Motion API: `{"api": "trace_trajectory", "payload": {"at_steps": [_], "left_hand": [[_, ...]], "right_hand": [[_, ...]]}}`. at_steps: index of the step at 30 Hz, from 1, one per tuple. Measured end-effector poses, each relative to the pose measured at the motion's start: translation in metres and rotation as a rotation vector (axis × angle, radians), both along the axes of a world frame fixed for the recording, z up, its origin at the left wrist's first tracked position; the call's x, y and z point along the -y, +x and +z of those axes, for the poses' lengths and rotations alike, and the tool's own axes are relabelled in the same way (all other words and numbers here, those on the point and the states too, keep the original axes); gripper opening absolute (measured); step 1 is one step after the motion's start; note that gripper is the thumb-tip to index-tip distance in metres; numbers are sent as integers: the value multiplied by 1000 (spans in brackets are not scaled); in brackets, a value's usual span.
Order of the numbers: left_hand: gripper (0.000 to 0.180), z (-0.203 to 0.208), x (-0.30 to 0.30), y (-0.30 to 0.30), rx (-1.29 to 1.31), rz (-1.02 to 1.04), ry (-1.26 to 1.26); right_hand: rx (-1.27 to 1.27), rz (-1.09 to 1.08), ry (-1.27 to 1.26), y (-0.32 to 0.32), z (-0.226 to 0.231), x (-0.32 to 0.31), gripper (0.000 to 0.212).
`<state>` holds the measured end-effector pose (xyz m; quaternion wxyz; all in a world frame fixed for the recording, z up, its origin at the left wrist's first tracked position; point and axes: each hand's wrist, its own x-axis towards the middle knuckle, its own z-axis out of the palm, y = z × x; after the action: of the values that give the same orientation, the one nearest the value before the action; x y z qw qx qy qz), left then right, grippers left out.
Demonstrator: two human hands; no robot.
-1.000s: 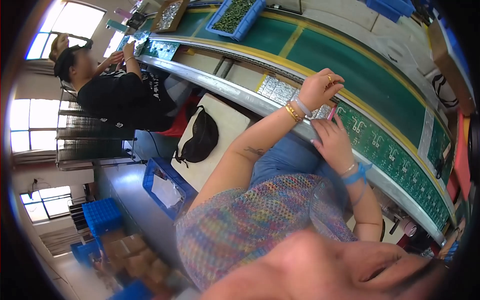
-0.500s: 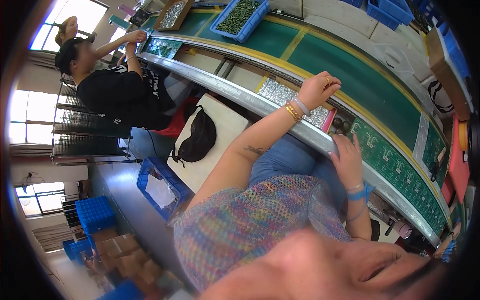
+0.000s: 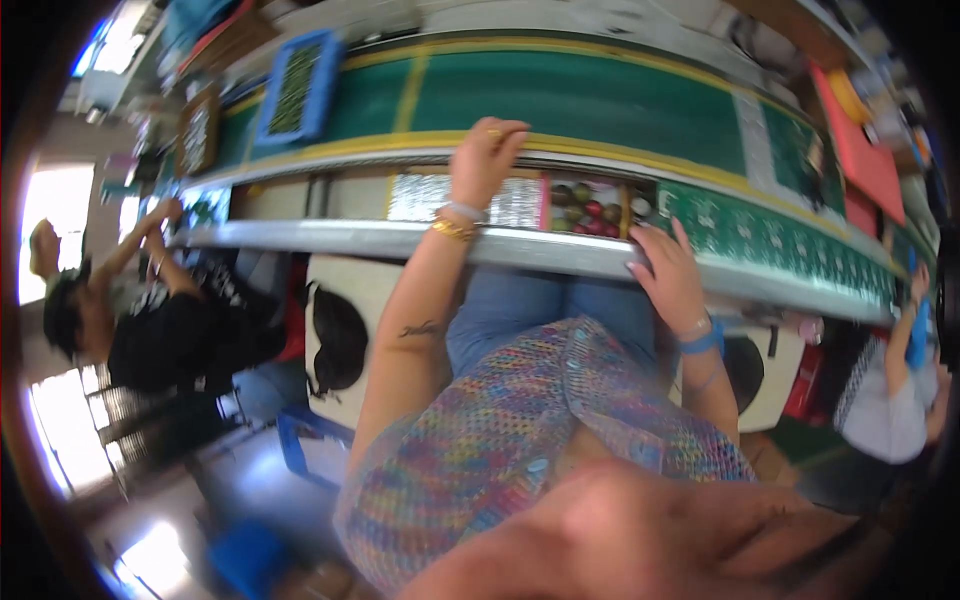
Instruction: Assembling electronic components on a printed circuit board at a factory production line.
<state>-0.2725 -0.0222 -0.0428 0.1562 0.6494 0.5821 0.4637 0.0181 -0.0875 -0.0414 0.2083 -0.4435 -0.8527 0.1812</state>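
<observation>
Over the metal rail (image 3: 590,256), the right hand (image 3: 668,266) spreads its fingers, nearer the green circuit-board panel (image 3: 775,232), whose long axis runs rightward from them; the left hand (image 3: 484,165) bunches its fingers farther left, contents unclear.

Blown-out windows (image 3: 72,425) glaring at left, floor (image 3: 262,475) shining, soft blur throughout, fisheye-bent edges, black corners

2 hands (image 3: 668,270) (wearer's), 1 blue bin (image 3: 327,85) on conv belt (image 3: 580,105)

Black bag (image 3: 337,342) left of the left hand (image 3: 486,168), black-clad person (image 3: 185,335) farther left, red panel (image 3: 862,165) beyond the right hand (image 3: 668,272)
</observation>
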Motion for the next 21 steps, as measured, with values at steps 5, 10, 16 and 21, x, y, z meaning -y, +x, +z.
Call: {"api": "trace_trajectory", "payload": {"at_steps": [5,10,16,21], "left_hand": [[13,-1,-1,1,29,-61,16],[14,4,-2,7,18,-103,-27],[12,35,-27,18,-67,-151,-20],[22,85,-121,54,-238,-338,177]], "right_hand": [[-77,-19,79,7,-6,0,37],[-269,29,248,-1,-17,2,25],[-363,38,392,-12,-18,2,18],[-354,45,424,-10,-19,4,17]]}}
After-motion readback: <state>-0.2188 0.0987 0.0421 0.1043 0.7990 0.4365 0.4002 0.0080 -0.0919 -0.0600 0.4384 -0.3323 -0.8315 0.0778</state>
